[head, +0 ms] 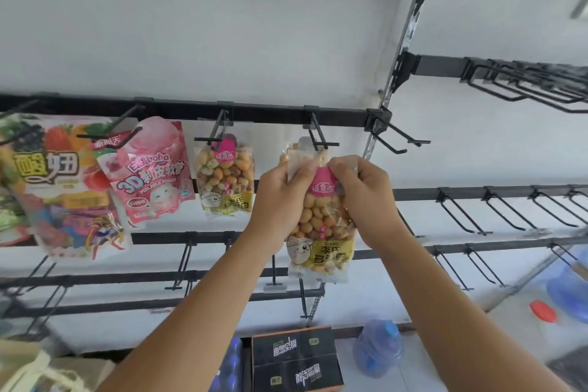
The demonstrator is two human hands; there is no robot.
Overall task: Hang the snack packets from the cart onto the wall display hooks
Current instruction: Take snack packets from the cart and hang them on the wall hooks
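Observation:
A clear packet of coated nuts (319, 232) with a pink top label and a yellow bottom label is held up at a black wall hook (319, 137). My left hand (280, 200) grips its upper left side. My right hand (362, 197) pinches its upper right corner. The packet's top sits right under the hook's tip, in front of another nut packet that hangs there. Left of it hang a matching nut packet (224, 181), a pink fudge packet (149, 175) and a large fruit-print packet (54, 188). The cart is out of view.
Several bare black hooks (509, 210) line the rails to the right and below. A black carton (296, 360) and blue water bottles (380, 347) stand on the floor under the display. Cloth bags (35, 369) lie at the bottom left.

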